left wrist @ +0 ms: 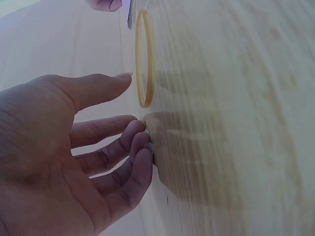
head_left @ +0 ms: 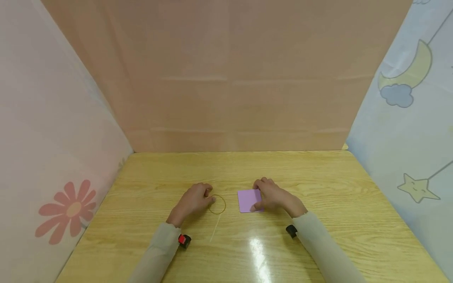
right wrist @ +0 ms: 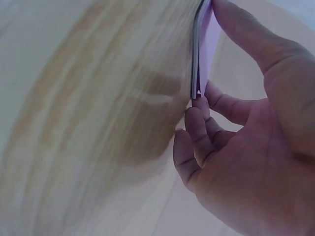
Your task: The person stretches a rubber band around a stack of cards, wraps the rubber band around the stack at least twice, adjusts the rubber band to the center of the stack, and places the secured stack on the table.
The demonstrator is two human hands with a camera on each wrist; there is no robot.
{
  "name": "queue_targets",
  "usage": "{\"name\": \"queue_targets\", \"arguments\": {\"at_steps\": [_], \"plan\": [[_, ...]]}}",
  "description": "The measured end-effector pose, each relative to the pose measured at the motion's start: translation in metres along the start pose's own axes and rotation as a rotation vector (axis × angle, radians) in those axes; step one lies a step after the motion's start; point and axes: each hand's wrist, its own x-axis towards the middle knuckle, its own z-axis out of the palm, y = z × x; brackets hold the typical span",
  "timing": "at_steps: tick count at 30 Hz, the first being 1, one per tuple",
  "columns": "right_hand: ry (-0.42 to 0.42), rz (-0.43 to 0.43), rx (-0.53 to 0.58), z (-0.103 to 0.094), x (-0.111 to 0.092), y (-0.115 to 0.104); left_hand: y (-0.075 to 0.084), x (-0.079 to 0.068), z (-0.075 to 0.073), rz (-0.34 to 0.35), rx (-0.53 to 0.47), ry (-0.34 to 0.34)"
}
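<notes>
A thin yellow rubber band (head_left: 225, 205) lies in a loop on the wooden table, left of centre in the head view. My left hand (head_left: 194, 201) is beside it, thumb tip at the loop's left edge, the other fingers loosely bent with their tips at the tabletop. To the right lies a stack of purple square cards (head_left: 246, 200), whose thin layers show edge-on in the right wrist view. My right hand (head_left: 272, 197) holds it by its right side, thumb (right wrist: 246, 32) on the purple top and index finger (right wrist: 224, 103) at the edge.
The wooden table (head_left: 141, 243) reaches back to a plain tan backdrop (head_left: 226, 98). Patterned side panels stand left and right, one with a red flower (head_left: 72, 210). A thin pale line (head_left: 215, 228) runs across the tabletop below the band.
</notes>
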Motion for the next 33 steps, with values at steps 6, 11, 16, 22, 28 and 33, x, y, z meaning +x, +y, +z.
{"name": "queue_targets", "arguments": {"at_steps": [6, 11, 16, 22, 28, 33], "plan": [[-0.013, 0.025, 0.045, 0.0014, -0.0013, 0.0032, 0.0003, -0.0011, 0.0000, -0.008, 0.004, -0.007], [-0.012, 0.044, 0.098, 0.0014, -0.0031, 0.0063, 0.0016, -0.0011, -0.0002, 0.006, 0.012, -0.022], [-0.014, 0.045, 0.116, 0.0003, -0.0035, 0.0078, 0.0022, -0.0005, 0.0008, 0.017, 0.039, -0.026], [-0.016, 0.065, 0.119, -0.0014, -0.0038, 0.0071, 0.0013, 0.0009, 0.0017, 0.020, 0.051, -0.024], [-0.010, 0.094, 0.205, 0.0007, -0.0046, 0.0056, 0.0008, 0.0026, 0.0014, 0.018, 0.066, -0.032], [-0.006, 0.095, 0.312, 0.0046, -0.0051, 0.0060, -0.0009, 0.0020, 0.0032, 0.019, 0.086, -0.040]]}}
